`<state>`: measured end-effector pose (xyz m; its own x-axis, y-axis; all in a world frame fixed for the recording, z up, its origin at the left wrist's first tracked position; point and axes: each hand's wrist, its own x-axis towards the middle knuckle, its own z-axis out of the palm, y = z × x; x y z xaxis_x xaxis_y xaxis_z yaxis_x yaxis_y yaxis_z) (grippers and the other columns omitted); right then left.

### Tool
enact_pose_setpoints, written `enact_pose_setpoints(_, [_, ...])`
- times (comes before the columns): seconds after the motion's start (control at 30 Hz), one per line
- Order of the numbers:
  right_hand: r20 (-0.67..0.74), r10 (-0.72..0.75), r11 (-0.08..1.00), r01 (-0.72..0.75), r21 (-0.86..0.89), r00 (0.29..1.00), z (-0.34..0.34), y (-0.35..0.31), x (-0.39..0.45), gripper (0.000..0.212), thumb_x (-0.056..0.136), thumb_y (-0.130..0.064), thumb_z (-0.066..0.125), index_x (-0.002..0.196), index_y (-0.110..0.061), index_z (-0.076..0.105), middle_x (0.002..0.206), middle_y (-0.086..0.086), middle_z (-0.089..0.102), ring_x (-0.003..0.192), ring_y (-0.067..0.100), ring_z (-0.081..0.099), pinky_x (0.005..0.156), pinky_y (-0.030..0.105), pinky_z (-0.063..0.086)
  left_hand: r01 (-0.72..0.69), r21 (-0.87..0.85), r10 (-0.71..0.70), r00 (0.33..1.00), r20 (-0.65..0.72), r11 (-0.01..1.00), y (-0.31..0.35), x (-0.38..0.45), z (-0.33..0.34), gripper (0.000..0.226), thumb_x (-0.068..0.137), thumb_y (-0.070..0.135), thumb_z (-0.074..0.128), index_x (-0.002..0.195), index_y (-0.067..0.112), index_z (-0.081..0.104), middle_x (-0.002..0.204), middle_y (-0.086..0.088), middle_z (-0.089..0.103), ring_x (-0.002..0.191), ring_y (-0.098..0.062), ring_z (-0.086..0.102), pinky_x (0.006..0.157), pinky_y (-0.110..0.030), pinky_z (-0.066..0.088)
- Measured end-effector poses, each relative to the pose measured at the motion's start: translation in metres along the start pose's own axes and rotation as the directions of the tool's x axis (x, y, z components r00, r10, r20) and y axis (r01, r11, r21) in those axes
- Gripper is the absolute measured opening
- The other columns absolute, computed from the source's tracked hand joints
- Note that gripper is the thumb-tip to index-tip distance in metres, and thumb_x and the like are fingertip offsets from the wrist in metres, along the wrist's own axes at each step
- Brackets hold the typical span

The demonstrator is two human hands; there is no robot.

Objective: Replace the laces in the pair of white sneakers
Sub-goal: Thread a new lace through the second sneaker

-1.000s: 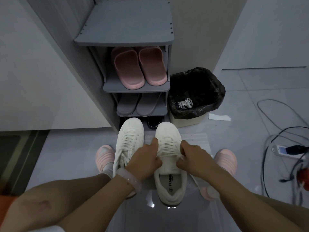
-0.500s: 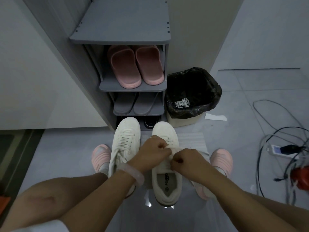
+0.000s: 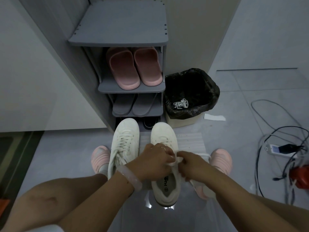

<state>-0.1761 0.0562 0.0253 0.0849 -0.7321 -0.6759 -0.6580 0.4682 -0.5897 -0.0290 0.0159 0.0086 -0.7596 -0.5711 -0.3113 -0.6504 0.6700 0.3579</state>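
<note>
Item: pair of white low-top lace-up sneakers, on grey tiled floor in front of a grey three-tier plastic shoe rack (image 3: 132,88), toes toward the rack.

Left white sneaker (image 3: 124,146): laced through its eyelets, untouched, standing just beside its mate.

Right white sneaker (image 3: 164,166): toe resting over a white ribbed foam sheet (image 3: 192,141); heel opening nearest the camera, printed insole visible.

White flat fabric lace (image 3: 175,160): bunched over the throat of the right sneaker, one end trailing off to the right across the floor.

Left hand (image 3: 154,162): fingers curled, pinching the lace at the throat; pale translucent bangle (image 3: 130,177) on the wrist.

Right hand (image 3: 192,164): fingers curled round the same lace, touching or nearly touching the left hand.

Black-lined square waste bin (image 3: 192,94): beside the rack, holding a small tangle of white laces (image 3: 181,103), probably the discarded old ones.

Also present: pink slide slippers (image 3: 133,67) on the upper shelf, grey slippers (image 3: 135,104) below; white power strip with black cables (image 3: 277,149) at right; pink slippers on the person's feet, either side of the sneakers.

Step in hand, judged: tying or tightening at the top of the right sneaker; exact knot stage hidden by the fingers. Task seemingly near its end.

Next move calls for: keeping both ends taut, forming and drawing the bow closed, picking up the trailing end.
</note>
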Motion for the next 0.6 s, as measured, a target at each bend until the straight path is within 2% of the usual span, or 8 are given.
enact_pose_setpoints(0.07, [-0.053, 0.006, 0.985, 0.004, 0.173, 0.999, -0.002, 0.0, 0.002, 0.026, 0.091, -0.004, 0.043, 0.111, -0.009, 0.058, 0.096, 0.009, 0.06, 0.079, 0.02, 0.058, 0.069, 0.029, 0.053, -0.028, 0.066, 0.028, 1.0, -0.007, 0.997, 0.0, -0.001, 0.004, 0.033, 0.088, 0.029, 0.044, 0.118, 0.023, 0.059, 0.136, 0.005, 0.044, 0.126, -0.018, 0.036, 0.091, -0.035, 0.028])
enact_pose_setpoints(0.13, [-0.051, 0.082, 0.905, -0.053, 0.422, 0.995, 0.0, -0.001, 0.002, 0.022, 0.089, -0.002, 0.044, 0.102, -0.005, 0.062, 0.092, 0.012, 0.061, 0.079, 0.021, 0.056, 0.068, 0.027, 0.049, -0.017, 0.085, 0.016, 1.0, 0.018, 0.996, 0.0, -0.002, 0.008, 0.04, 0.09, 0.03, 0.043, 0.128, 0.023, 0.051, 0.144, 0.002, 0.034, 0.131, -0.02, 0.026, 0.097, -0.038, 0.022])
enact_pose_setpoints(0.23, [-0.018, 0.172, 0.684, -0.106, 0.722, 0.985, 0.002, -0.002, 0.002, 0.02, 0.089, -0.003, 0.047, 0.094, -0.01, 0.064, 0.088, 0.011, 0.062, 0.075, 0.018, 0.056, 0.063, 0.023, 0.047, 0.003, 0.107, -0.01, 0.998, 0.068, 0.994, 0.003, -0.001, 0.012, 0.048, 0.091, 0.031, 0.042, 0.139, 0.021, 0.039, 0.151, 0.0, 0.026, 0.139, -0.019, 0.015, 0.109, -0.043, 0.008])
enact_pose_setpoints(0.3, [0.033, 0.189, 0.449, -0.116, 0.886, 0.981, 0.002, -0.002, 0.003, 0.014, 0.089, -0.007, 0.051, 0.094, -0.009, 0.063, 0.089, 0.013, 0.063, 0.075, 0.02, 0.057, 0.066, 0.026, 0.048, 0.018, 0.09, -0.026, 0.996, 0.086, 0.996, 0.005, 0.0, 0.012, 0.051, 0.091, 0.032, 0.042, 0.141, 0.021, 0.035, 0.15, 0.001, 0.027, 0.14, -0.017, 0.013, 0.112, -0.046, 0.001])
enact_pose_setpoints(0.33, [0.059, 0.195, 0.334, -0.122, 0.935, 0.979, 0.001, -0.002, 0.002, 0.011, 0.088, -0.01, 0.054, 0.093, -0.008, 0.063, 0.086, 0.012, 0.063, 0.074, 0.021, 0.057, 0.068, 0.029, 0.048, 0.032, 0.067, -0.039, 0.994, 0.101, 0.997, 0.006, 0.001, 0.011, 0.051, 0.092, 0.032, 0.042, 0.141, 0.022, 0.034, 0.15, 0.002, 0.026, 0.141, -0.016, 0.011, 0.112, -0.047, -0.002])
enact_pose_setpoints(0.37, [0.067, 0.199, 0.265, -0.119, 0.957, 0.978, 0.0, -0.002, 0.001, 0.009, 0.087, -0.013, 0.055, 0.088, -0.008, 0.063, 0.082, 0.011, 0.063, 0.072, 0.021, 0.057, 0.068, 0.029, 0.047, 0.046, 0.048, -0.051, 0.992, 0.117, 0.998, 0.006, 0.002, 0.01, 0.051, 0.092, 0.034, 0.043, 0.141, 0.022, 0.035, 0.151, 0.002, 0.024, 0.141, -0.016, 0.01, 0.113, -0.047, -0.003])
enact_pose_setpoints(0.47, [-0.034, 0.216, 0.234, -0.018, 0.972, 0.976, -0.007, -0.004, 0.0, 0.02, 0.088, -0.017, 0.054, 0.069, -0.011, 0.058, 0.072, 0.005, 0.06, 0.071, 0.017, 0.055, 0.069, 0.029, 0.043, 0.063, 0.043, -0.068, 0.989, 0.133, 0.997, 0.007, 0.003, 0.006, 0.048, 0.093, 0.038, 0.043, 0.138, 0.022, 0.039, 0.151, 0.002, 0.025, 0.141, -0.015, 0.01, 0.113, -0.047, -0.003])
enact_pose_setpoints(0.6, [-0.257, 0.134, 0.025, 0.256, 0.966, 0.957, -0.039, -0.014, 0.0, 0.031, 0.097, -0.021, 0.042, 0.067, -0.015, 0.051, 0.062, -0.001, 0.064, 0.078, 0.015, 0.061, 0.082, 0.03, 0.046, 0.024, 0.152, -0.046, 0.989, 0.14, 0.988, 0.014, 0.001, 0.007, 0.05, 0.095, 0.04, 0.04, 0.139, 0.015, 0.038, 0.149, 0.001, 0.028, 0.142, -0.016, 0.008, 0.11, -0.055, -0.011])
